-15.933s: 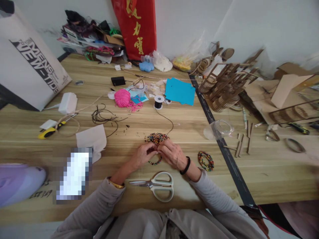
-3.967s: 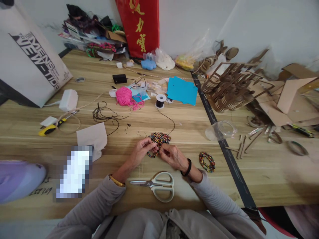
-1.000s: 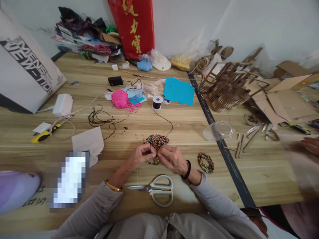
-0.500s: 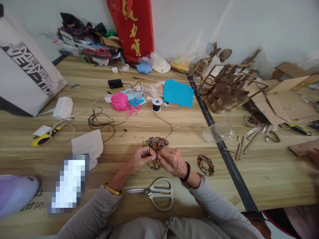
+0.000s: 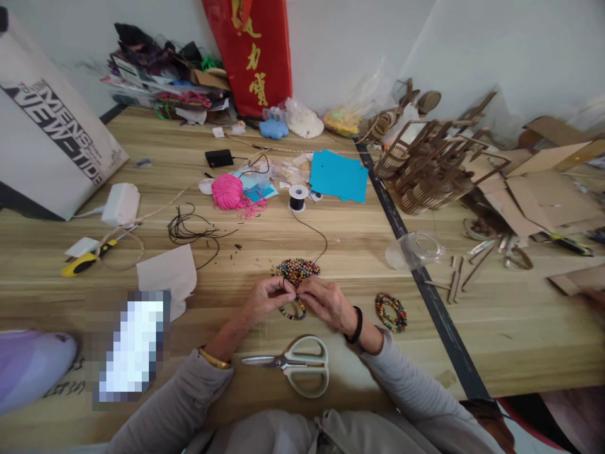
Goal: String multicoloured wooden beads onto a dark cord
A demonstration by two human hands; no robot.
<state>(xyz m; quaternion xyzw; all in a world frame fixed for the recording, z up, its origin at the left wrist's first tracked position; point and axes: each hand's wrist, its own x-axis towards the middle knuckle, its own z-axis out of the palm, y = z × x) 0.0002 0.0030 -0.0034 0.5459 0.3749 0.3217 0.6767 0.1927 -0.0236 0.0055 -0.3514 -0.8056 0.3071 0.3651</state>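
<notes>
A string of multicoloured beads [image 5: 293, 314] hangs in a small loop below my fingertips. My left hand [image 5: 270, 296] pinches one end of it, with a bit of dark cord showing at the fingers. Close against it, my right hand [image 5: 327, 301] is closed on the other end; the exact grip point is hidden by the fingers. Just beyond both hands lies a heap of loose coloured beads [image 5: 299, 270]. Black cord runs from a white spool [image 5: 297, 198] toward that heap. Finished-looking beaded loops [image 5: 391, 313] rest right of my right hand.
Scissors [image 5: 293, 366] lie close in front of me. To the left are a phone [image 5: 132, 347], cut black cords [image 5: 189, 227] and a yellow-handled screwdriver [image 5: 87, 261]. Pink yarn [image 5: 227, 192] and blue sheets [image 5: 339, 176] sit farther back. Brown lantern-like models [image 5: 425, 170] stand at right.
My right hand has shifted slightly, its fingers drawing closer to the left fingertips. The bead loop still hangs between the hands, and the other objects stay in place.
</notes>
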